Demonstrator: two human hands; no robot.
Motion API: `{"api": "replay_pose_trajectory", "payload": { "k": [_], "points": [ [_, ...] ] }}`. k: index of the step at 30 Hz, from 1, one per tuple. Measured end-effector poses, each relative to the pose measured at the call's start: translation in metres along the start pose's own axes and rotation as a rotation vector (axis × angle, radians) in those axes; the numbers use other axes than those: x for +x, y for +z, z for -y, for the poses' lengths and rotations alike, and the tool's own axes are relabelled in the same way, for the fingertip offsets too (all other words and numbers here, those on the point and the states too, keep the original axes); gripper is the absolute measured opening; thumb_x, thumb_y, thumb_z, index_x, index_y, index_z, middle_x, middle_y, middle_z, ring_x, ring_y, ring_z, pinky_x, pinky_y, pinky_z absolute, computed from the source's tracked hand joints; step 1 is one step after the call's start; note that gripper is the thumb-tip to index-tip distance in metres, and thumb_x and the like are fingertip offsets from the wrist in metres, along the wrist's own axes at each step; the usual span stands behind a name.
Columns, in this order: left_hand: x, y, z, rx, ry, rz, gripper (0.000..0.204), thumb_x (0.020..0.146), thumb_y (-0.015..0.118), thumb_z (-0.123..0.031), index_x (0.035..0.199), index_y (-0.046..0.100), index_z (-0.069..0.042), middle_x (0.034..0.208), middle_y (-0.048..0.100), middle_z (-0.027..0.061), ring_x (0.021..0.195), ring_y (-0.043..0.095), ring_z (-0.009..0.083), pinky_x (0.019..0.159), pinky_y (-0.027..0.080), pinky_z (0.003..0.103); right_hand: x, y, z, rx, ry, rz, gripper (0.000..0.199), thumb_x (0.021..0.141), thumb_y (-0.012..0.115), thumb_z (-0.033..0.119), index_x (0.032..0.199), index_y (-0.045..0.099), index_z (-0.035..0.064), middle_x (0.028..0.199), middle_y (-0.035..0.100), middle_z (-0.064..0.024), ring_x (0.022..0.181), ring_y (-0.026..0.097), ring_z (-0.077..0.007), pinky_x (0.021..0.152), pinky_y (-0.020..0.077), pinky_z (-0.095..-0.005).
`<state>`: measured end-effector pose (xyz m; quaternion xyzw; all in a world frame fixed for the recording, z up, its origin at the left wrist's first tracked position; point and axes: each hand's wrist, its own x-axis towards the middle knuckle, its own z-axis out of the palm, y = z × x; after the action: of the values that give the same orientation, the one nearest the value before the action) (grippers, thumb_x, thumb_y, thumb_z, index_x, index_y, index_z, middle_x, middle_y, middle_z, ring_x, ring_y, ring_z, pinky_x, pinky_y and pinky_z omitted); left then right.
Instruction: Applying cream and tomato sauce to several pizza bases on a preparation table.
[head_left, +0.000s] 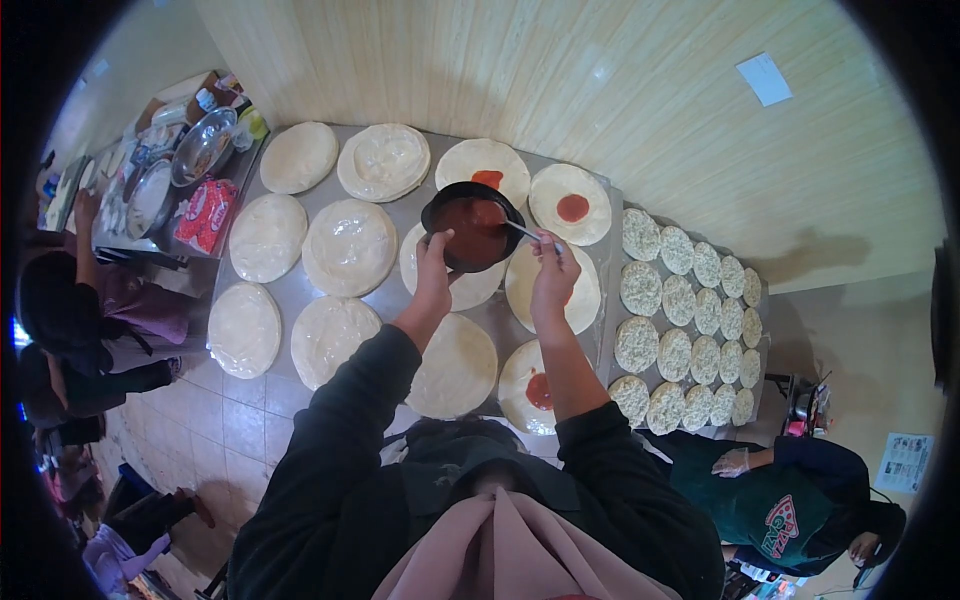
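Note:
My left hand (434,268) grips the near left rim of a black bowl (436,204) that holds red sauce (468,240). In my right hand (556,272) is the metal handle of a ladle (518,229), its head in the sauce at the bowl's right side. Below the bowl lies a round dough base (412,268), partly covered by it. A dough base with a red sauce spot (572,207) lies at the far right. Another sauced base (455,160) shows just beyond the bowl, and one (520,385) lies near my right forearm. The base under my right hand shows a little red.
Several plain dough rounds (350,245) cover the table's left. On the right, a lower-looking surface carries rows of topped rounds (678,300). A person in a green apron (750,490) stands right. Metal bowls (204,145) and a red package (207,215) sit far left, near other people.

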<state>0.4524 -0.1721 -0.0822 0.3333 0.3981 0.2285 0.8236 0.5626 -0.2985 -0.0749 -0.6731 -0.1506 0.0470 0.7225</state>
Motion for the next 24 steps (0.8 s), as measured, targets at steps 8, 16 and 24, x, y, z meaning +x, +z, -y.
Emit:
{"api": "replay_pose_trajectory", "payload": {
  "k": [8,16,24],
  "points": [
    [0.014,-0.022,-0.001,-0.030,-0.016,-0.058,0.048,0.082,0.057,-0.038,0.119,0.040,-0.014,0.123,0.043,0.0053,0.114,0.045,0.0198,0.091,0.040,0.046,0.015,0.016,0.008,0.253,0.223,-0.094,0.018,0.090,0.056,0.011,0.095,0.066,-0.0026,0.075,0.062,-0.0027,0.065,0.052,-0.0074,0.061,0.0404,-0.0193],
    [0.009,-0.046,-0.009,-0.041,-0.004,-0.056,0.048,0.082,0.057,-0.039,0.120,0.041,-0.013,0.119,0.046,0.0063,0.110,0.046,0.0198,0.089,0.042,0.044,0.073,0.058,-0.023,-0.139,-0.130,-0.014,0.018,0.089,0.056,0.013,0.097,0.065,-0.0007,0.083,0.063,-0.0062,0.069,0.056,-0.0142,0.064,0.0450,-0.0250],
    [0.006,-0.057,-0.012,-0.048,0.010,-0.106,0.049,0.083,0.056,-0.038,0.121,0.040,-0.012,0.120,0.044,0.0067,0.111,0.046,0.0208,0.090,0.042,0.045,0.065,0.051,-0.008,-0.564,-0.556,0.171,0.015,0.087,0.056,0.008,0.099,0.065,0.0027,0.088,0.063,-0.0111,0.076,0.059,-0.0238,0.071,0.0464,-0.0323]
  ]
}}
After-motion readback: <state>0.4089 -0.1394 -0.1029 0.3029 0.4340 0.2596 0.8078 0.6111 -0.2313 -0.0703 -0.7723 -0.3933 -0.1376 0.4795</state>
